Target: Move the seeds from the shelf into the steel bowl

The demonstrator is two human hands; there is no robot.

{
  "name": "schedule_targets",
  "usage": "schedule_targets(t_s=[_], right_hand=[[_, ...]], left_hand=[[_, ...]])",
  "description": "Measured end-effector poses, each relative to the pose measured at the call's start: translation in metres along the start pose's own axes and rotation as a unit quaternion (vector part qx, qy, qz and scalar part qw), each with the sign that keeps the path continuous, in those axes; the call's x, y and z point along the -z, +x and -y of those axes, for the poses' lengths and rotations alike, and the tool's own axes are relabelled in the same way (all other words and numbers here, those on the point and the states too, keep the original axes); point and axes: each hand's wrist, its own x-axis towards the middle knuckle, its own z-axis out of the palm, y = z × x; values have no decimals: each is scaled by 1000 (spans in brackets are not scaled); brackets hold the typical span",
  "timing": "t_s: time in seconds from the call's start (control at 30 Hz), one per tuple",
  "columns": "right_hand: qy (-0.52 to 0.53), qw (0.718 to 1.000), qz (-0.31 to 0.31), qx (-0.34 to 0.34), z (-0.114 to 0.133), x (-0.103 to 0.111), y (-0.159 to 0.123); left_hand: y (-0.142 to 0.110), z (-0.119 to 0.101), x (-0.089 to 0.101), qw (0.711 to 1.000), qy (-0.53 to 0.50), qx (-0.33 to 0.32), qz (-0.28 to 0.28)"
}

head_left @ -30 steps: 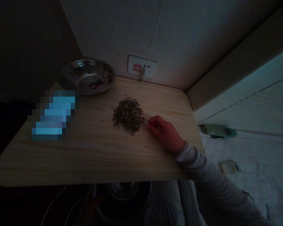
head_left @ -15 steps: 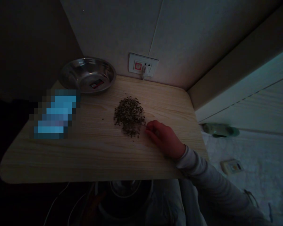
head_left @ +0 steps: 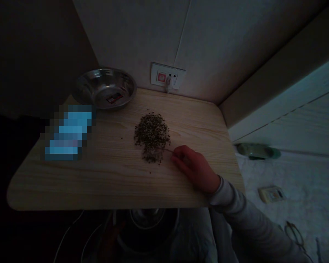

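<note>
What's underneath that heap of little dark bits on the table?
Pale wood-grain tabletop shows around the heap and beside a few stray bits. Whatever lies under the heap's dense middle is covered, so I can't tell.

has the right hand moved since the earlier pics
Yes: the right hand has shifted slightly away from the socket, toward the near edge of the table.
</note>
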Motion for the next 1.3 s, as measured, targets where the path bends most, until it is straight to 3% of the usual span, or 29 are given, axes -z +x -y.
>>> schedule_targets(t_s=[0.3,0.43,0.53,0.67,0.83,1.07,1.3], right_hand=[[68,992,-78,-68,-12,7,-27],[96,986,-99,-91,-17,2,-35],[118,982,-101,-104,-20,-2,-37],[122,981,-103,-114,-21,-4,-35],[122,980,-104,-114,-22,-4,-35],[121,980,-101,-119,-22,-6,-35],[125,980,-102,-119,-23,-6,-35]], left_hand=[[-4,-11,-5,999,-15,-35,-5],[-9,-19,-7,1000,-8,-3,-4],[-11,-22,-8,1000,-7,6,-14],[-12,-22,-10,1000,-14,-24,15],[-12,-22,-11,1000,7,-24,-18],[-11,-24,-10,998,15,-53,-9],[-9,-19,-5,999,30,-27,-27]])
